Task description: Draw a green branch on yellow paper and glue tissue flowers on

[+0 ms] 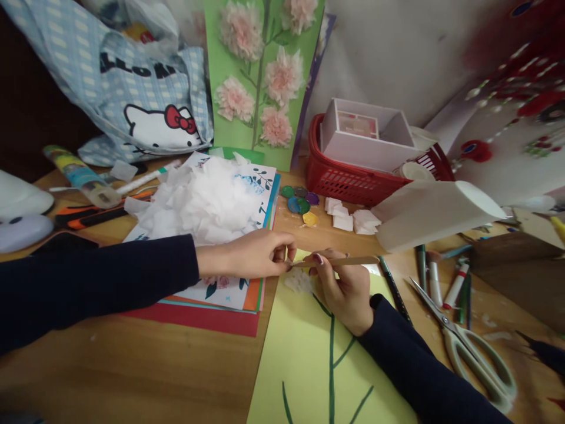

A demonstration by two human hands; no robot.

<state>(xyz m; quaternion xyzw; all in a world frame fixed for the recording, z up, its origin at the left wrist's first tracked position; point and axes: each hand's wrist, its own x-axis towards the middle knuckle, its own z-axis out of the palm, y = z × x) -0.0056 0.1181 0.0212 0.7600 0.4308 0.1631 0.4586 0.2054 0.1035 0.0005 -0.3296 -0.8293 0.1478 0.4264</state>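
My right hand (342, 282) grips a flat wooden craft stick (355, 260), its tip pointing left. At that tip, the thumb and fingers of my left hand (258, 253) are pinched together; what they hold is too small to make out. Both hands are over the top of a yellow sheet of paper (291, 359) with dark green painted stems (331, 365). A small cluster of white tissue petals (299, 281) lies on the sheet just below my fingers. Beyond my left wrist, a heap of white tissue pieces (207, 194) covers printed paper (229, 294) stacked on coloured sheets.
Scissors (459, 335) and several pens lie at the right. Behind are paint pots (300, 203), folded white tissue squares (342, 218), a paper roll (432, 212) and a red basket (348, 185). A green panel with tissue flowers (260, 88) stands beside a blue checked bag (145, 100).
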